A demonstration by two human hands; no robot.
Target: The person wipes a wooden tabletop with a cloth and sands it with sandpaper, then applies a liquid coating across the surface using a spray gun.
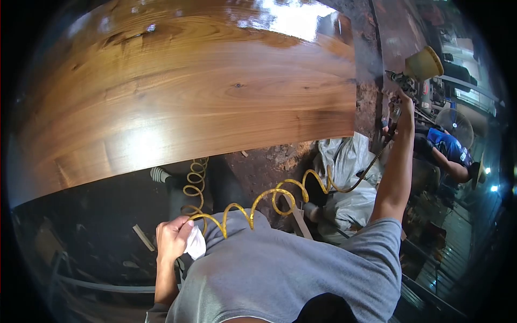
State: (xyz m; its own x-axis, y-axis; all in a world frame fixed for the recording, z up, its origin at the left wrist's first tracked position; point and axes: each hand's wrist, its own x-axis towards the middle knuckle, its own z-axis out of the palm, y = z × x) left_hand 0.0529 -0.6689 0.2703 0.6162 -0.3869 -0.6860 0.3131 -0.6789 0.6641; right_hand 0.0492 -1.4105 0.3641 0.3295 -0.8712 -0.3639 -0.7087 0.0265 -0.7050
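My right hand (405, 102) is closed around a spray gun (399, 79) with a yellowish cup (424, 63), held out past the right end of a large wooden panel (188, 97). The panel's brown grain looks glossy, with bright reflections along its far edge. Close to my body, my left hand (171, 237) is closed on a yellow coiled air hose (235, 204) and a white cloth (196, 245). The coils stretch across my front, and a darker length of hose rises toward the gun. My fingers partly hide the gun's handle.
Crumpled silvery sheeting (350, 202) lies below the panel's right corner. Another person in a blue shirt (449, 146) is at the right, near a round fan (455, 126). A wood strip (144, 238) lies on the dark floor at left.
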